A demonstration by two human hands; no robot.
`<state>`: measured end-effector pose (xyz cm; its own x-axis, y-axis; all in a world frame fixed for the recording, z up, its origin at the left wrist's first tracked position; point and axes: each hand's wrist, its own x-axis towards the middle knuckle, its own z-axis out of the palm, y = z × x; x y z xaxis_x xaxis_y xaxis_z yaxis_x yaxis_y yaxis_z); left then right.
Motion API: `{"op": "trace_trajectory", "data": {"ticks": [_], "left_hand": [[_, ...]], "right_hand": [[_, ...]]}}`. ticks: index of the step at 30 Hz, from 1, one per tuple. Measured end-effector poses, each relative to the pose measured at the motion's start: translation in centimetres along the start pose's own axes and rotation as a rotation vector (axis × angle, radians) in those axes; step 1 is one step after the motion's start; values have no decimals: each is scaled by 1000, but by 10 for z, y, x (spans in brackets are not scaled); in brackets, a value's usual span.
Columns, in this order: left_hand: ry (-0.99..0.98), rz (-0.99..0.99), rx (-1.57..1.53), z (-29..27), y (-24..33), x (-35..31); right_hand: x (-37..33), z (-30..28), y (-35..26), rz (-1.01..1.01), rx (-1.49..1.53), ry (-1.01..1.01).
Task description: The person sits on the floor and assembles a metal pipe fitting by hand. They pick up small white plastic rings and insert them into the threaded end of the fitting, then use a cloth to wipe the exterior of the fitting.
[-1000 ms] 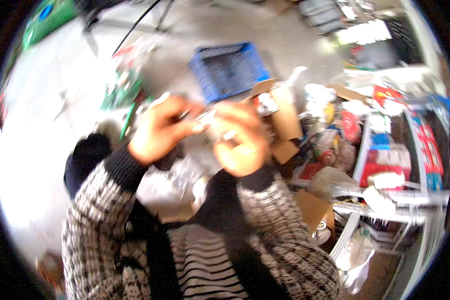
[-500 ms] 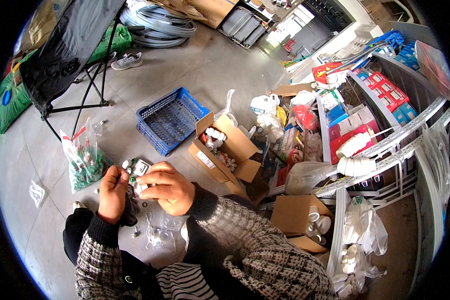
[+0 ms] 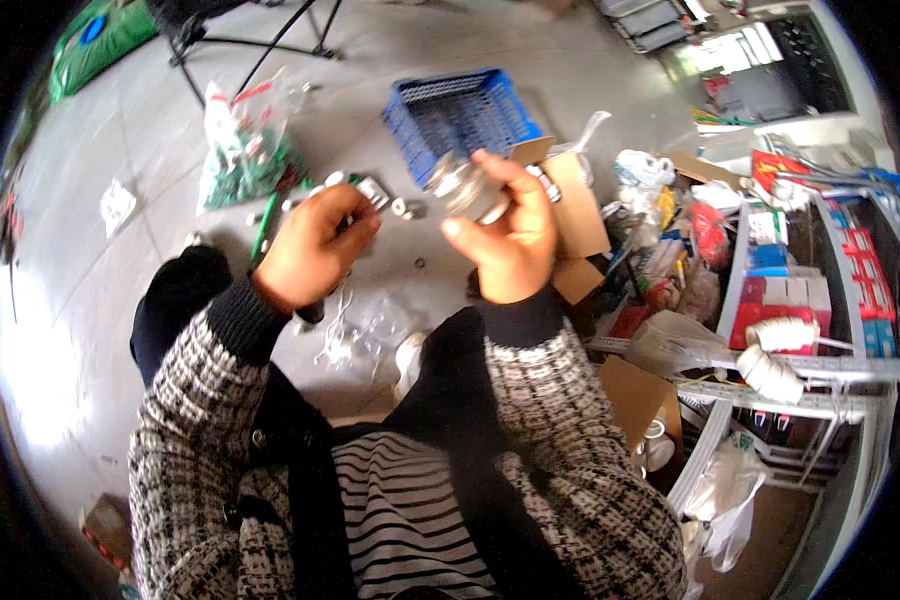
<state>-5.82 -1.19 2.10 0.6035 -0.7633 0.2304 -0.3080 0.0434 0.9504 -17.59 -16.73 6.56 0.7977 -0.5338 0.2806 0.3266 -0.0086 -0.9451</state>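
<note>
My right hand (image 3: 518,235) is raised near the blue crate and grips a round, shiny, whitish-clear thing (image 3: 462,188) between thumb and fingers. Motion blur hides its exact kind. To its left, my left hand (image 3: 315,245) is closed, fingers curled toward the thumb; what it holds, if anything, is hidden. Small white and green fittings (image 3: 370,192) lie on the floor just beyond the left hand. A small white ring-shaped piece (image 3: 403,208) sits between the two hands. Beside my left wrist a thin green rod (image 3: 265,228) shows.
A clear bag of green fittings (image 3: 245,165) stands at far left. The blue crate (image 3: 405,118) and an open cardboard box (image 3: 582,205) are ahead. Clear plastic bags (image 3: 380,318) lie near my legs. Cluttered shelving (image 3: 820,370) stands on the right.
My hands have moved apart; the right has lifted the whitish-clear thing to the right, near the crate. The view has shifted, putting the crate and box higher and farther right.
</note>
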Motion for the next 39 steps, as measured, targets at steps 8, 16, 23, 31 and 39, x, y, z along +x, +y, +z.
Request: {"op": "trace_trajectory", "data": {"ticks": [8,16,23,31,39], "left_hand": [[201,-188,-240,-20,-7,9],[52,-58,-137,0,-5,15],[39,-215,-422,14,6,12],[199,227,-243,15,4,16],[262,-64,-442,-7,7,22]], "right_hand": [[2,-1,-4,59,39,-27],[4,1,1,186,156,-1],[6,8,5,289,230,-31],[8,6,11,263,185,-34],[8,-2,10,227,97,-57]]}}
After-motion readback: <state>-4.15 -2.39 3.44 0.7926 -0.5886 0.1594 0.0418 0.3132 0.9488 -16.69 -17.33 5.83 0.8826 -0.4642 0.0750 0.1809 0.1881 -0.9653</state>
